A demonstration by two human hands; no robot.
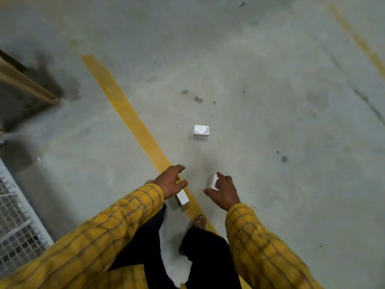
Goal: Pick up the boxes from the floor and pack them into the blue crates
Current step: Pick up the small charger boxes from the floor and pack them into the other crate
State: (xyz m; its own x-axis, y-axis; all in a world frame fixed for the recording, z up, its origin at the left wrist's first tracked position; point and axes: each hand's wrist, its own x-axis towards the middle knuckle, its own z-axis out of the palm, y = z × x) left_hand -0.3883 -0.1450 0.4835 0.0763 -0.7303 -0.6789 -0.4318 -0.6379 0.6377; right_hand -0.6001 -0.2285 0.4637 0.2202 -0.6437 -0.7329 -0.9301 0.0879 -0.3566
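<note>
Three small white boxes are in view, and no blue crate is. One white box [201, 132] with a printed label stands alone on the grey floor ahead. A second white box [183, 197] lies on the floor at the edge of the yellow line, partly under my left hand [173, 180]. That hand hovers over it with its fingers spread, holding nothing. My right hand [224, 189] grips a third white box [213, 181] between thumb and fingers, just above the floor. Both arms wear yellow checked sleeves.
A yellow painted line [129, 113] runs diagonally across the concrete floor, and a fainter one [358, 40] lies at the far right. A wire-mesh panel [18, 222] stands at the lower left and a brown cardboard edge [25, 82] at the left. My foot [200, 221] rests on the line.
</note>
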